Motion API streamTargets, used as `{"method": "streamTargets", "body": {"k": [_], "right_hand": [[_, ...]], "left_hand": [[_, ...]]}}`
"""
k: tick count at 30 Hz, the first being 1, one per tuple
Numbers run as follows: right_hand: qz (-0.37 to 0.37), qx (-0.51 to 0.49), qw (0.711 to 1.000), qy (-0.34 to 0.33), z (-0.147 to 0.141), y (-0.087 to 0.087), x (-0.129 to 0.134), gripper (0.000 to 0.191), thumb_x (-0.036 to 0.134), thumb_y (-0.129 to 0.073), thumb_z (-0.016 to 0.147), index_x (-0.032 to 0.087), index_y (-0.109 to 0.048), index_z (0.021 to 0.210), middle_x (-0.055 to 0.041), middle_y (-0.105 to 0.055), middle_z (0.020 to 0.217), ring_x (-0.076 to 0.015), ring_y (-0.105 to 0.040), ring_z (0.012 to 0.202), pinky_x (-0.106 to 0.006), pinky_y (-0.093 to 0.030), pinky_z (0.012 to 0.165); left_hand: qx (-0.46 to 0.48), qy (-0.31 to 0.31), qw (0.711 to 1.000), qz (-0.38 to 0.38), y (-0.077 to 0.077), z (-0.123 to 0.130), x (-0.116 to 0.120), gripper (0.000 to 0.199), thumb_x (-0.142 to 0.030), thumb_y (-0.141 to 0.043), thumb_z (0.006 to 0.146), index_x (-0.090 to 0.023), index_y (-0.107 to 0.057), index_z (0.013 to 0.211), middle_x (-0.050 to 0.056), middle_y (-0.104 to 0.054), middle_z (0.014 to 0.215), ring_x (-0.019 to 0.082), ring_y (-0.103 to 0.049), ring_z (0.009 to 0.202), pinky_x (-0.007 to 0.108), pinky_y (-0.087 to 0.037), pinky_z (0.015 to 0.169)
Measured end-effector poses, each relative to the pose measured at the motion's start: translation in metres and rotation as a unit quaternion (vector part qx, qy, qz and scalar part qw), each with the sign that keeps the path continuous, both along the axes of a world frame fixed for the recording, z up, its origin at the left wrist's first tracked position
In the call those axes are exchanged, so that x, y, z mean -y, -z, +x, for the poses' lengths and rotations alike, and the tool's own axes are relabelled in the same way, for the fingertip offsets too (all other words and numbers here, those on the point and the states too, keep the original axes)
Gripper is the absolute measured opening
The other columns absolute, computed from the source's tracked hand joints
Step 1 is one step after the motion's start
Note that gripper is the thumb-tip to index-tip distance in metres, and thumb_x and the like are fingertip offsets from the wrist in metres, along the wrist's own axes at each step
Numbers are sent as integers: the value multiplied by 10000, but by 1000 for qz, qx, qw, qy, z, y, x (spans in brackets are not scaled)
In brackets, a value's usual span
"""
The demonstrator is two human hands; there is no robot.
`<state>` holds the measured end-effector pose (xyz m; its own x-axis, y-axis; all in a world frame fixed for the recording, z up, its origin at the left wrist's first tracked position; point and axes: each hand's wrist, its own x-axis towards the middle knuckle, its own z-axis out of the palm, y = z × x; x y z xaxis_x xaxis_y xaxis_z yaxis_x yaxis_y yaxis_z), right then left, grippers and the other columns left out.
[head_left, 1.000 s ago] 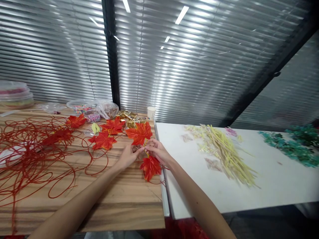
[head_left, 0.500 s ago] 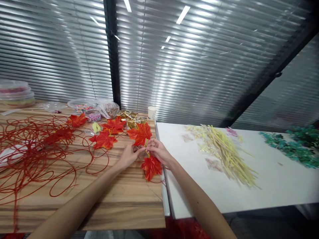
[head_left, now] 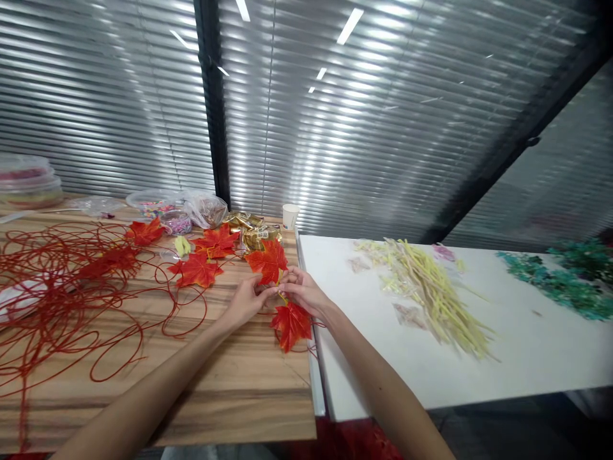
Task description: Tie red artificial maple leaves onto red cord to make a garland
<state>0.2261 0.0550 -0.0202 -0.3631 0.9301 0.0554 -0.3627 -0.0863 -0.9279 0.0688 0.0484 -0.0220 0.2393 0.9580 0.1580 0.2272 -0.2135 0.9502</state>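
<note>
Near the right edge of the wooden table, my left hand [head_left: 248, 301] and my right hand [head_left: 304, 291] meet fingertip to fingertip. Both pinch the yellow-green stem between two red maple leaves. One leaf [head_left: 268, 260] stands out above the fingers, and the other [head_left: 291, 326] hangs below my right hand. The exact spot where the fingertips touch is small and partly hidden. Red cord [head_left: 115, 367] lies in a large tangle to the left, with more red leaves [head_left: 197, 269] beside it.
Gold packets [head_left: 261, 236], a paper cup [head_left: 290, 216], a plastic bag [head_left: 205, 209] and round tubs [head_left: 29, 182] line the back. On the white table [head_left: 373, 377] to the right lie yellow stems [head_left: 435, 297] and teal foliage [head_left: 565, 281].
The upper leaf has tilted and dropped slightly towards my fingers. Both hands keep their pinch at nearly the same place, and the view has shifted a little.
</note>
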Motion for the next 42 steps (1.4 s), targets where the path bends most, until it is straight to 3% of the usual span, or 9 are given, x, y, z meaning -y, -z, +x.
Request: {"method": "streamTargets", "body": {"k": [5,10,13,17,22,27,32,36,42], "right_hand": [[3,10,1000,-23,0,0,1,331,143,-717,560,166,-518,824,34,-590,644,-83,-534,561,-221,-387,560],[-22,0,1000,-11,-2,2,2,345,161,-751,520,169,-457,700,75,-534,535,-88,-535,503,-241,-412,560],[-27,5,1000,-15,-3,3,2,324,194,-748,547,160,-478,722,40,-586,589,-84,-549,531,-229,-413,568],[-38,1,999,-9,-4,4,2,285,236,-739,577,150,-540,763,10,-608,672,-89,-569,616,-212,-405,578],[-40,26,999,2,-5,6,2,242,291,-719,603,148,-592,751,28,-554,626,-51,-465,508,-192,-333,482],[4,10,1000,10,-9,3,4,196,299,-692,637,160,-583,722,24,-519,641,-63,-433,541,-201,-339,516],[14,18,999,24,-8,-1,4,229,373,-655,668,168,-554,682,12,-520,650,-83,-448,567,-223,-377,559],[7,24,1000,-9,2,-4,-1,306,435,-622,688,159,-610,822,-17,-581,693,-101,-517,606,-232,-402,588],[40,74,991,-104,16,-15,1,335,455,-546,749,143,-639,830,6,-555,539,-101,-513,517,-259,-410,600]], "left_hand": [[-24,-15,999,28,-2,-1,0,231,-361,-581,683,-136,-536,650,-18,-517,536,106,-472,468,209,-370,427],[0,23,1000,15,-5,-3,-1,182,-316,-554,696,-136,-560,670,-6,-544,581,104,-478,490,214,-404,462],[2,25,999,24,-8,-4,0,197,-336,-536,715,-144,-543,672,-1,-545,597,112,-487,508,213,-402,462],[-23,27,997,70,-11,-5,3,214,-350,-492,754,-156,-530,670,0,-542,607,120,-492,540,213,-396,490],[-77,18,989,128,-10,-6,3,227,-345,-448,787,-163,-558,707,9,-553,644,133,-487,587,221,-377,532],[-47,-16,994,92,-8,-4,1,233,-364,-421,796,-170,-495,692,-33,-478,548,110,-441,492,216,-349,493],[14,7,999,42,-8,-5,-2,251,-405,-424,789,-172,-463,707,-40,-488,519,100,-445,463,207,-342,469],[72,-29,997,21,-14,-13,-10,283,-450,-477,747,-174,-443,697,-49,-470,509,90,-439,449,198,-337,453],[142,-133,979,61,-24,-36,-26,280,-441,-510,729,-167,-464,696,-46,-459,550,81,-438,453,195,-351,436]]}}
